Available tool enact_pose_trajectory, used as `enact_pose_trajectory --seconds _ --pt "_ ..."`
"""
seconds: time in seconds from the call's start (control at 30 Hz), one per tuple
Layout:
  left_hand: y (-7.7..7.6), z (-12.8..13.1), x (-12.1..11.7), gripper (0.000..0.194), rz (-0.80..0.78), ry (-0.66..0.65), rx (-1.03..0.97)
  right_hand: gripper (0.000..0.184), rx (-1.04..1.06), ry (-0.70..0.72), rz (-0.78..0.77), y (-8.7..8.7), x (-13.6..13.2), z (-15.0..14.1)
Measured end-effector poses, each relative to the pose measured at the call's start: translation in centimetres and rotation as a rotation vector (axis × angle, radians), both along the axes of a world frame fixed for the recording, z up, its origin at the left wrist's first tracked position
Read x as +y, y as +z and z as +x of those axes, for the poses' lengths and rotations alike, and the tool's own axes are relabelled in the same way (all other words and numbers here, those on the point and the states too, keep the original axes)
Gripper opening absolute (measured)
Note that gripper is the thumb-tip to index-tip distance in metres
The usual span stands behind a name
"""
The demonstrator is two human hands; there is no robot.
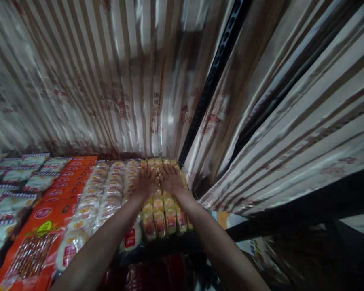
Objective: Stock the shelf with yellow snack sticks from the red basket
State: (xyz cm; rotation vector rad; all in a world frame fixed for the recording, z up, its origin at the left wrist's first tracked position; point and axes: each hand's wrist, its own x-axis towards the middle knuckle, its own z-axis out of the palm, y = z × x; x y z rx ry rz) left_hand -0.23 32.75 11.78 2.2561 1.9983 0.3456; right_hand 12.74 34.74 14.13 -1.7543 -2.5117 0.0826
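Note:
Both my arms reach forward over a shelf of packaged food. My left hand (146,182) lies with its fingers stretched out on top of the small yellow packs (160,222), near their left side. Beside it, my right hand (170,180) rests on the same packs, its fingers also spread. The yellow packs stand in close rows at the right end of the shelf. Left of them run columns of round, white, clear-wrapped buns or cakes (91,202). The packs right under my palms are hidden.
Orange packets of thin brown sticks (39,230) and white-blue bags (13,194) fill the left. Behind hangs a striped plastic curtain (133,89). A black perforated post (209,89) rises at the back right corner; a dark beam (291,202) runs rightward.

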Motion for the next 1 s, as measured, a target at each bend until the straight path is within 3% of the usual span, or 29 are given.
enact_pose_trajectory --seconds 0.27,0.6,0.8,1.0 --pt "0.2 -0.2 2.5 0.052 0.065 0.052 -0.018 0.048 0.08 -0.092 0.05 0.5 2.5 -0.3" --pt "0.0 -0.8 6.1 0.052 0.076 0.098 -0.018 0.052 0.07 -0.077 -0.047 0.2 5.5 -1.0" --pt "-1.0 -1.3 7.5 0.048 0.054 0.054 -0.014 0.049 0.063 -0.055 -0.061 -0.2 6.0 -0.9" --pt "-1.3 -1.6 7.2 0.043 0.09 -0.033 0.006 0.047 0.059 -0.044 -0.036 -0.4 5.6 -1.0"
